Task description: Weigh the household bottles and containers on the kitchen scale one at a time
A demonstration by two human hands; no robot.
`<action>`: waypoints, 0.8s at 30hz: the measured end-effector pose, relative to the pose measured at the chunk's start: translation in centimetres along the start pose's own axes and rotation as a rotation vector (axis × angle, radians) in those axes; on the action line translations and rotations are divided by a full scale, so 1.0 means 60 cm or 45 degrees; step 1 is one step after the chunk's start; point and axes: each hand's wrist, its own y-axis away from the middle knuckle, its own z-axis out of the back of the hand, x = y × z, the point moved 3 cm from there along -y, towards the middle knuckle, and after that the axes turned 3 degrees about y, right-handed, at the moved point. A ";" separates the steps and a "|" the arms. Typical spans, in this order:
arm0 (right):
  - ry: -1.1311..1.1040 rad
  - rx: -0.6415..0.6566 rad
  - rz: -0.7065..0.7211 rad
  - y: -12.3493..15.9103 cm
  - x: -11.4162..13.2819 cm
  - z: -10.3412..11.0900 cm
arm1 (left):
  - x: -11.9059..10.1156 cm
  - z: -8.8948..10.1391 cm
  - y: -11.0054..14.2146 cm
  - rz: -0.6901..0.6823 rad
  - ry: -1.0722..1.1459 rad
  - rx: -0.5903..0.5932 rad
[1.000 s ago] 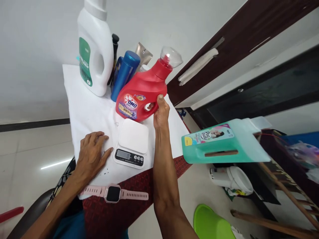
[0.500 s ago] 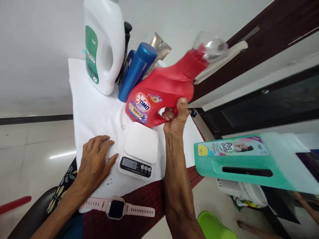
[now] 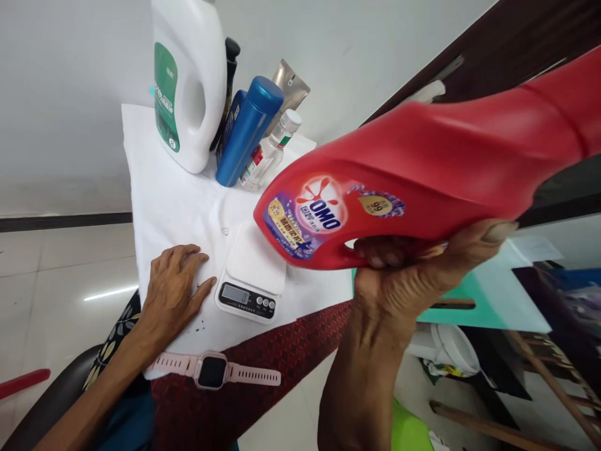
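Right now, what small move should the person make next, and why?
Perhaps tilt the red bottle more upright: the right hand holds it leaning steeply toward the picture's right, and it hides part of the scale from view.

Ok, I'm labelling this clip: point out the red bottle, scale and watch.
Red bottle (image 3: pixel 417 169): head view, on its red side wall.
Scale (image 3: pixel 251 269): head view, on its white platform.
Watch (image 3: pixel 212 372): head view, on its dark screen.

Red OMO bottle (image 3: pixel 413 175), purple-patterned label (image 3: pixel 305 222), tilted far over, neck (image 3: pixel 563 106) toward the right, raised in the right hand (image 3: pixel 404 282)
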 end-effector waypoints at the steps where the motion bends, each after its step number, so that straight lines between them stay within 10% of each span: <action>1: 0.007 0.003 -0.022 0.011 0.002 0.005 | 0.001 0.000 0.000 0.006 0.010 0.005; 24: 0.162 0.087 -0.192 0.112 -0.048 0.030 | 0.001 0.002 -0.002 0.039 0.020 0.040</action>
